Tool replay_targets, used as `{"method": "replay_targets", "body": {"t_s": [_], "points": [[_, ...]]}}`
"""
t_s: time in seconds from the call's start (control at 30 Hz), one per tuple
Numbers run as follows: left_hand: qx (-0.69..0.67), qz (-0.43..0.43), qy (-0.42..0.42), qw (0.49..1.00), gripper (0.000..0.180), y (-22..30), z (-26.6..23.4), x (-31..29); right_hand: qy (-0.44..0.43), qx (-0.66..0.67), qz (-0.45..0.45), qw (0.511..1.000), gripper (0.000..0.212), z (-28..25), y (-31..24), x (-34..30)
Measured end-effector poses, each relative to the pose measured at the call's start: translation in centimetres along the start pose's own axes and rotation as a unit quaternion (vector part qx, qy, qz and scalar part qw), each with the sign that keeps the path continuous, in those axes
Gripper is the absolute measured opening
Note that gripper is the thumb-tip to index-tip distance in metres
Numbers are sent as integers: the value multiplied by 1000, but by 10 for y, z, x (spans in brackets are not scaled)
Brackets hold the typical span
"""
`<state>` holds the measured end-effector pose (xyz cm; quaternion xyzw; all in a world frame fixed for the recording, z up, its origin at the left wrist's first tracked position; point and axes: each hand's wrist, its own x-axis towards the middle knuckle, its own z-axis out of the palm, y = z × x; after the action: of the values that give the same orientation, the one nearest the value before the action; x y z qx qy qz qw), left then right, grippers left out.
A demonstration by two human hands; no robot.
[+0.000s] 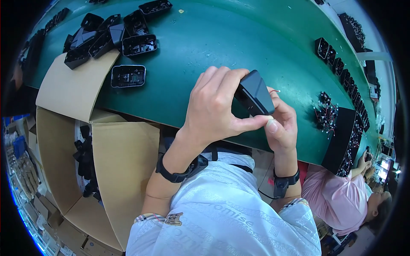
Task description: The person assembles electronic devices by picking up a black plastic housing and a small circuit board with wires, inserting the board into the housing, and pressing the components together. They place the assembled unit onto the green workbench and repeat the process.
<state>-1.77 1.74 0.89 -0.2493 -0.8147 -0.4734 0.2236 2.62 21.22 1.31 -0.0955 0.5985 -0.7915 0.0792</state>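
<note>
My left hand (213, 102) grips a black plastic housing (257, 93) with slanted faces, fingers over its top end and thumb stretched along its lower end. The housing is tilted, raised above the green bench. Close against its right side is my right hand (282, 123), fingers curled and partly hidden behind the housing, thumb near its lower corner. From those curled fingers a thin wire (276, 91) with a pale tip pokes out; the rest of it is hidden. An open black housing shell (128, 76) lies alone on the bench to the left.
Several black shells (140, 45) are heaped at the far left, beside an open cardboard box (126, 170) holding black parts. On the right are a tangle of wires (325, 113), a black bin (339, 136) and a row of shells (345, 79). A person in pink (333, 196) sits to the right.
</note>
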Motion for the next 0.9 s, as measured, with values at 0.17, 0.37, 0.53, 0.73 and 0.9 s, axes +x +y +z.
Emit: {"method": "replay_targets", "body": {"t_s": [0.17,0.37,0.53,0.73,0.9], "points": [[69,-78,-27,994,70,14,3,-12,33,47,60,997,28,5,2,1],[153,-38,-58,986,97,22,-4,-10,21,133,145,980,25,4,-14,6],[127,-10,-121,984,116,7,-23,-13,-38,28,88,995,18,3,-10,14],[128,-89,-57,986,113,6,-68,-18,34,-486,-174,856,25,-25,-48,71],[267,-130,49,954,47,-20,-118,-21,165,-732,-141,646,31,-133,-53,165]]}}
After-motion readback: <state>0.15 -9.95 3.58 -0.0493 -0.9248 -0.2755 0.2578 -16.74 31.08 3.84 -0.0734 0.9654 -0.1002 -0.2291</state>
